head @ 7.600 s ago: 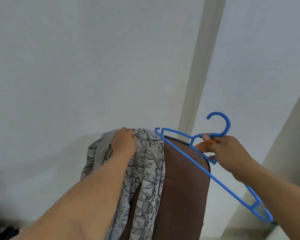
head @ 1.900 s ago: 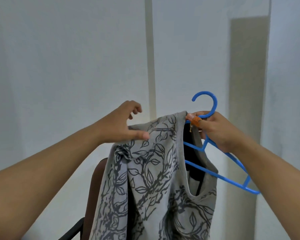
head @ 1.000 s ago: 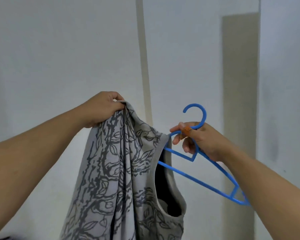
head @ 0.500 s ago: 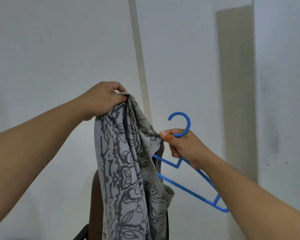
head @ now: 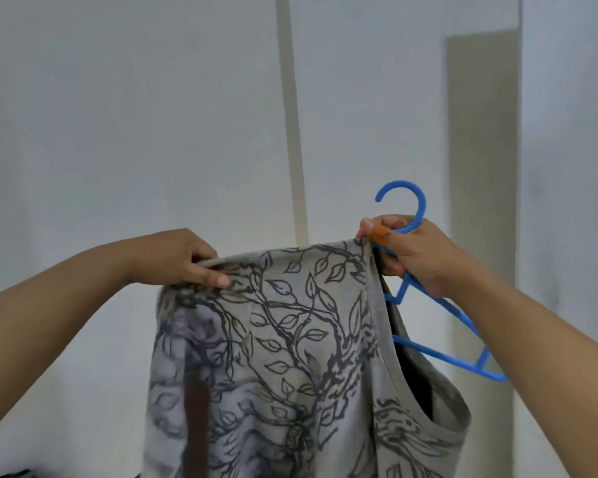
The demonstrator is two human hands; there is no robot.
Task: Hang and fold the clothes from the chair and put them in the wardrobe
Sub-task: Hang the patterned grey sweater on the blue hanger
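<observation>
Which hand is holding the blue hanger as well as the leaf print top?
The right hand: it grips the blue hanger below its hook and an edge of the top. The left hand pinches fabric only.

The garment (head: 290, 357) runs off the bottom edge, its hem unseen — its left side is smeared by blur. It covers the hanger's (head: 439, 339) left arm. A dark brown shape (head: 195, 426) shows through — too indistinct to identify.

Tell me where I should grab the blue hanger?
Grab the blue hanger at its neck, just under the hook, coming from the right. The right hand holds it there already; the leaf-print top covers its left arm, so only that side is free.
</observation>
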